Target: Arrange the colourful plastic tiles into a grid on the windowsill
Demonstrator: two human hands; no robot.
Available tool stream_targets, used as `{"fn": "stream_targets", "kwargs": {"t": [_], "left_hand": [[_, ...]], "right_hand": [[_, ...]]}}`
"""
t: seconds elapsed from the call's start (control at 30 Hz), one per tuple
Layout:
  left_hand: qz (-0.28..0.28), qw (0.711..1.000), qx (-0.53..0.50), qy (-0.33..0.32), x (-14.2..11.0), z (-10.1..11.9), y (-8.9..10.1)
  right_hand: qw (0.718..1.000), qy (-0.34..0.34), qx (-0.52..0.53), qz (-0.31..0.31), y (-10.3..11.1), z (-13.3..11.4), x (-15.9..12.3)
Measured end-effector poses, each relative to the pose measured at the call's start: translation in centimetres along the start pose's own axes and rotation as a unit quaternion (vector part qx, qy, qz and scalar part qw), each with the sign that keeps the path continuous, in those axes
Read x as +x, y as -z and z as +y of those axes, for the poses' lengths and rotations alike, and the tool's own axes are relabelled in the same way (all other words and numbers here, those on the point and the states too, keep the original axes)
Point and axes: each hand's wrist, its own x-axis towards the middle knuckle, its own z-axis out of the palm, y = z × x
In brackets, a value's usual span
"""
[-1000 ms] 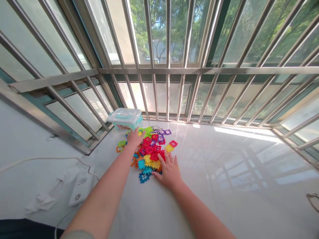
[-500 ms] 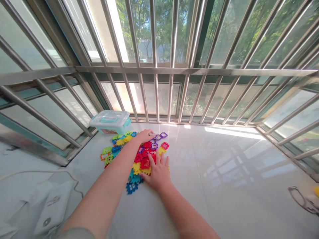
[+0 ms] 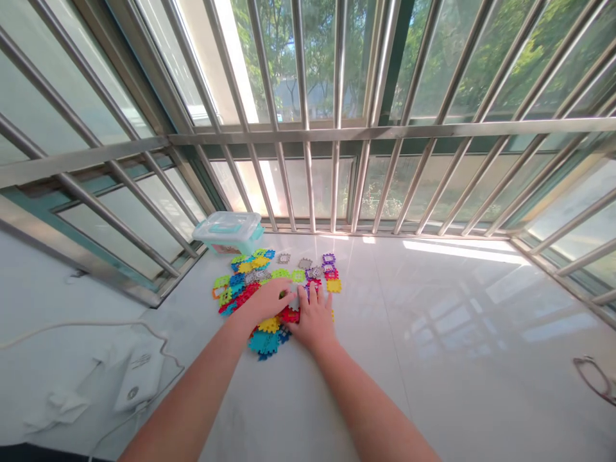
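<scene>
A pile of bright plastic interlocking tiles (image 3: 265, 341) lies on the floor in red, yellow, blue, green, purple and grey. My left hand (image 3: 267, 300) reaches over its middle, with a gap between thumb and forefinger; whatever lies under the palm is hidden. Beside it, my right hand (image 3: 314, 319) rests on the right part of the pile, fingers spread and palm down. A red tile (image 3: 290, 315) shows between the two hands. Past the right fingertips sit a yellow tile (image 3: 333, 286) and a purple tile (image 3: 328, 258).
Behind the pile stands a clear lidded box (image 3: 228, 232) with a teal handle, against metal window bars (image 3: 308, 135). A white power strip (image 3: 140, 378) with a cable and crumpled tissue (image 3: 65, 405) lie at left. Glasses (image 3: 593, 378) rest on the floor at far right.
My left hand has drawn back from the pile's far edge to its middle, baring grey and green tiles. Tiles at the right now lie in a column. The view has shifted slightly.
</scene>
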Motion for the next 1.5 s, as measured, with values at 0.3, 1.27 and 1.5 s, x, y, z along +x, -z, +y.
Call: {"fn": "stream_targets", "kwargs": {"t": [0.3, 1.27, 1.5], "left_hand": [[0.157, 0.97, 0.183, 0.043, -11.1, 3.2, -8.1], [0.077, 0.986, 0.135, -0.066, -9.6, 6.4, -11.3], [0.16, 0.976, 0.129, 0.07, -9.0, 6.0, -11.5]], "right_hand": [[0.973, 0.202, 0.1, -0.049, 0.3, 1.3, 1.8], [1.0, -0.025, 0.01, 0.003, -0.3, 3.7, 10.5], [0.998, 0.051, 0.023, 0.038, 1.2, 5.6, 9.8]]}}
